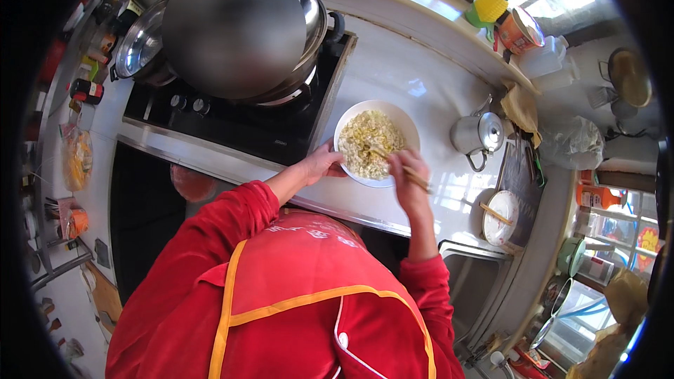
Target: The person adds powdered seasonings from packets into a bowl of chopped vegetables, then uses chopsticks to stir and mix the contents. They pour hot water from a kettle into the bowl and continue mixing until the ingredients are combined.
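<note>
A white bowl stands on the pale countertop, partly filled with a chopped, pale yellow-green food mixture. With its thumb at the rim, my left hand grips the bowl's near left side; the fingers underneath are mostly hidden. My right hand is closed around wooden chopsticks at the bowl's right edge. Their tips reach down into the middle of the mixture, where yellower bits lie on top.
A black gas stove with metal pots is left of the bowl. To the right are a metal kettle, a plate with chopsticks across it, and a sink. A spray bottle stands on the back ledge.
</note>
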Motion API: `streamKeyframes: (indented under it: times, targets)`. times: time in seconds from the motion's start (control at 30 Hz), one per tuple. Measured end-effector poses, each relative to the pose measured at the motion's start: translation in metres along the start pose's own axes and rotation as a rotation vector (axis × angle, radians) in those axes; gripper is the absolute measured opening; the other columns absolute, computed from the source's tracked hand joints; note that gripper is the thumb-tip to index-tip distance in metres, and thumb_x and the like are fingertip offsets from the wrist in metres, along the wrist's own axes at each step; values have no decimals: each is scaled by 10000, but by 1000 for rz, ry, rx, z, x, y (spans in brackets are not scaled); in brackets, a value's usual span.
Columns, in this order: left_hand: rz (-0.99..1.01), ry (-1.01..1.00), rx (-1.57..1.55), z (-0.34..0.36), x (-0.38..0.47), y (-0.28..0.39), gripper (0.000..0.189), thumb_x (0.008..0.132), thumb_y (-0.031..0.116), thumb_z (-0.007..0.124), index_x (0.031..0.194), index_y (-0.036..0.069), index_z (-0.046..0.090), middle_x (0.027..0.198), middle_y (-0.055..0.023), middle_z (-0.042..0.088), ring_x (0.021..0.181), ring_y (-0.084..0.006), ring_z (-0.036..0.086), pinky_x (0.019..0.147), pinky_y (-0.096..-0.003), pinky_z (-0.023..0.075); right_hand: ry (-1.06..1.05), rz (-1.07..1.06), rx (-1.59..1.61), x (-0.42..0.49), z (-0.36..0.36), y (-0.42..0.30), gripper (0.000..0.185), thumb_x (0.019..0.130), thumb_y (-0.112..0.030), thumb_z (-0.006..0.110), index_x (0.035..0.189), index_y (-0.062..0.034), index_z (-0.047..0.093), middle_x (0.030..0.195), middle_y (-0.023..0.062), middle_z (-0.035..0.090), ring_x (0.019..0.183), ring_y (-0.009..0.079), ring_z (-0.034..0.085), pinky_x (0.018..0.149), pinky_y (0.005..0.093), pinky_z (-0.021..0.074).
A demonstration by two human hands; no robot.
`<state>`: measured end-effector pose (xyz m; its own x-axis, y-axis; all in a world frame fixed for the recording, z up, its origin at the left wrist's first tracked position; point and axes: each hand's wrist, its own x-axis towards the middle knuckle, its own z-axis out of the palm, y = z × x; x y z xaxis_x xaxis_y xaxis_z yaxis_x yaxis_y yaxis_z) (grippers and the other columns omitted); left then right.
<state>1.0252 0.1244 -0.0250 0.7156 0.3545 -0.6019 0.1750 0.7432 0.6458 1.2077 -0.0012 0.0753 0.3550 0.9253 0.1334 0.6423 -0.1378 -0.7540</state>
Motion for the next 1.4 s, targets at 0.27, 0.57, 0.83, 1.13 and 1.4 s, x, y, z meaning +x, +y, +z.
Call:
streamKeyframes:
  times: [0.27, 0.57, 0.83, 1.13, 1.4]
  targets:
    - [39, -36, 300, 3, -19, 26, 744, 891, 75, 604, 1497, 153, 179, 1188, -129, 573, 959, -227, 658, 852, -393, 573, 127, 16, 53, 5, 28, 47, 148, 942, -85, 574, 953, 22, 676, 840, 114, 627, 674, 189, 632, 613, 293, 517]
    - [51, -113, 195, -14, -18, 18, 799, 922, 97, 626, 1527, 178, 110, 1205, -153, 570, 1027, -234, 636, 892, -388, 558, 211, 199, 190, -14, 33, 29, 138, 922, -96, 602, 924, 17, 681, 780, 138, 637, 653, 227, 657, 613, 316, 509]
    - [41, -114, 169, -11, -19, 18, 874, 920, 40, 607, 1546, 259, 38, 1153, -157, 588, 963, -228, 658, 857, -363, 572, 276, 205, 207, -19, 30, 33, 147, 932, -89, 586, 955, 19, 684, 798, 128, 636, 643, 196, 638, 601, 303, 501]
    - [96, -129, 184, -15, -20, 16, 811, 917, 110, 640, 1527, 165, 109, 1240, -144, 555, 1080, -225, 611, 913, -373, 547, 225, 202, 183, -22, 47, 19, 136, 924, -103, 605, 917, 6, 686, 826, 151, 660, 645, 229, 668, 596, 320, 513]
    - [51, -126, 181, -9, -24, 20, 831, 909, 98, 648, 1530, 190, 103, 1214, -145, 569, 1047, -224, 627, 907, -377, 550, 373, 153, 159, -4, 43, 54, 184, 964, -112, 573, 975, 39, 678, 879, 106, 646, 707, 162, 643, 624, 263, 529]
